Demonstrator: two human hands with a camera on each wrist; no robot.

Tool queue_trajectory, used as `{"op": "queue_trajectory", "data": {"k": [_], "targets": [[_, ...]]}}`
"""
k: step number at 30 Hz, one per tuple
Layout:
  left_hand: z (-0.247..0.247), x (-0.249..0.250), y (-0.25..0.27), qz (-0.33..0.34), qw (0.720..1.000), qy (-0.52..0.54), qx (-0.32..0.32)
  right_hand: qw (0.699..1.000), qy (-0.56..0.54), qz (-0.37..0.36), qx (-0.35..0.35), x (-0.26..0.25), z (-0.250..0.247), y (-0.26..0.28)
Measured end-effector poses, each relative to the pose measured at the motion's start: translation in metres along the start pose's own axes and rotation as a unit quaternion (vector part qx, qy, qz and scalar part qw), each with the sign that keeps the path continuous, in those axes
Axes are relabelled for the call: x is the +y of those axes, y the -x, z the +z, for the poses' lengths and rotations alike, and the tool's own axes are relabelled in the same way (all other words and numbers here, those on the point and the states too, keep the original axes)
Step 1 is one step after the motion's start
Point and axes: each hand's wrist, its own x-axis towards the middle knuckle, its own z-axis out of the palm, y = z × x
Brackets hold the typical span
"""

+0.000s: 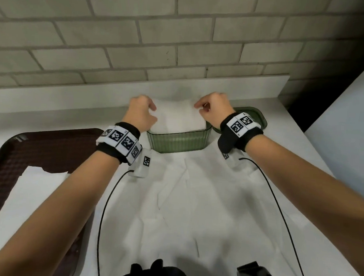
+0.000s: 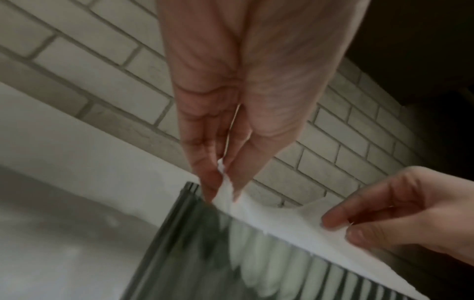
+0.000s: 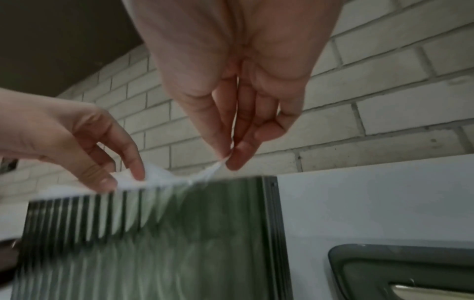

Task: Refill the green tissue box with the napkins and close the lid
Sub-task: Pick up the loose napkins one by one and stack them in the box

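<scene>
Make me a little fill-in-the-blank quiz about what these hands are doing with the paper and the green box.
1. Both hands pinch a white ____ above the green tissue box.
2. The lid lies on the ____ side of the box.
3. The left hand and right hand each pinch it between thumb and ____.
4. A dark ____ with more white paper sits at far left.

Missing words: napkin; right; fingers; tray
</scene>
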Motion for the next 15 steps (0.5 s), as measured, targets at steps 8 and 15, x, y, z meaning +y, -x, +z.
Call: {"op": "queue_trajectory", "data": {"k": [8, 15], "targets": [[0.013, 0.018, -0.006, 0.027, 0.977, -0.162, -0.134, 0.968, 0.203, 0.001, -0.146, -0.005, 0.021, -0.008], [0.009, 0.034, -0.002, 0.048, 0.945, -0.202, -0.252, 0.953, 0.244, -0.062, -0.168, -0.015, 0.029, 0.0]]}}
